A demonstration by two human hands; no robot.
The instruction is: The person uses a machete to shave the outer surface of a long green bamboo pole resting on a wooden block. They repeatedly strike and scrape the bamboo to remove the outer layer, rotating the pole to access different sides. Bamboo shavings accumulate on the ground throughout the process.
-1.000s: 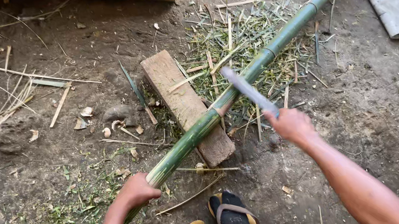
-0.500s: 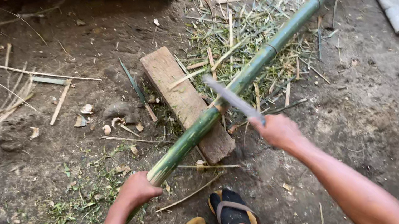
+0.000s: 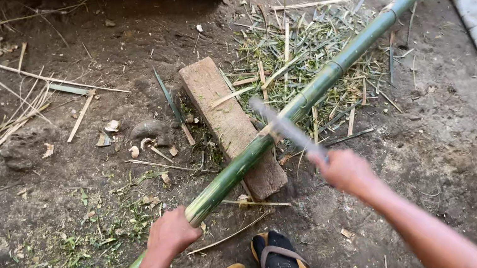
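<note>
Green bamboo pole (image 3: 309, 94) lies slanted across a wooden block (image 3: 231, 125) on the dirt floor (image 3: 101, 194). The left hand (image 3: 172, 230) clamps it low down; the right hand (image 3: 343, 170) is closed on a blurred machete (image 3: 285, 126) at the pole above the block. A glancing blade could slide down toward the left grip or the sandalled foot (image 3: 275, 262).

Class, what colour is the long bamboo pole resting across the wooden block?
Green, seen in the head view: the bamboo pole over the wooden block.

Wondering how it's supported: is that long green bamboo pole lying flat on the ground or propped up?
Propped: the bamboo pole crosses the wooden block, with the left hand gripping it.
</note>
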